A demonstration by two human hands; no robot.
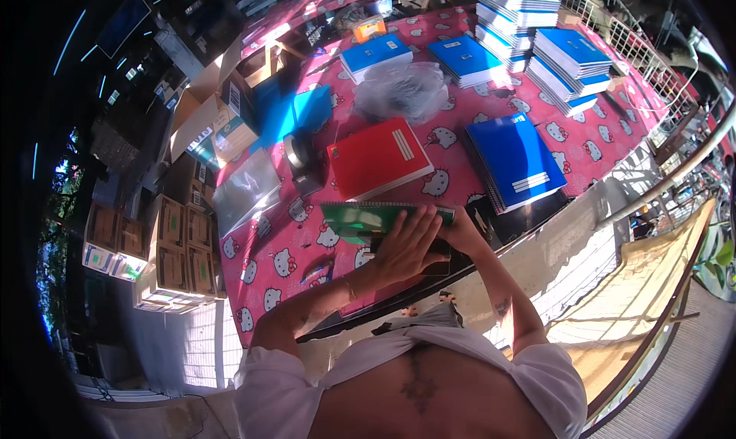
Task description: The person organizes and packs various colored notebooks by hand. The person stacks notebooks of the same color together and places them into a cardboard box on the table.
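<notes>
"Green spiral notebook (346,222)?"

"On the surface (307,246), near edge, long axis running left from the right hand (463,233), whose grip I can't judge; left hand (410,249) lies against it, fingers extended."

White top (280,389), short sleeves (550,374) at 7 and 5 o'clock. Thin band (351,289) on left wrist (363,280), near 6 o'clock. Dark chest tattoo (418,385), irregular outline, 6 o'clock. Smaller dark mark (502,309), right forearm (493,282), 4 o'clock.
</notes>
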